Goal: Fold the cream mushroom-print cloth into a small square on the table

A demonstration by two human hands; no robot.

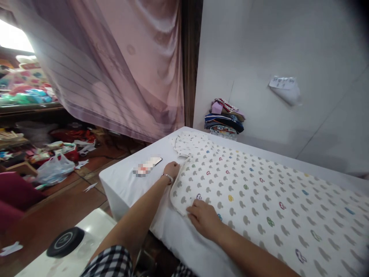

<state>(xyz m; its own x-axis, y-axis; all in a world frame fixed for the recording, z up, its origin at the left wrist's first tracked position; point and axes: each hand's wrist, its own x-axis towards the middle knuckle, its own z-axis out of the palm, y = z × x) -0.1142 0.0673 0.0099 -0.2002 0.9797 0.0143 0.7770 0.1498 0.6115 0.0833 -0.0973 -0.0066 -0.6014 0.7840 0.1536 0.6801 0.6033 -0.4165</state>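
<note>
A long white fabric sheet (235,181) printed with grey and coloured mushroom shapes lies spread over a white-covered table. My left hand (172,171), with a bracelet at the wrist, is closed at the fabric's left edge; its fingertips are partly hidden. Nearer to me, my right hand (206,218) has its fingers curled on the fabric's near left corner, pinching the edge. Beyond my left hand, a smaller white cloth with tiny prints (191,143) lies against the far edge of the fabric. Left of that hand rests a phone (147,166), its screen blurred out.
The white table cover (121,182) hangs over the edges. A stack of folded cloths (224,119) stands by the wall. At lower left, a white surface carries a round black object (65,241). A pink curtain (123,69) hangs behind; a plastic bag (54,169) and scraps litter the floor.
</note>
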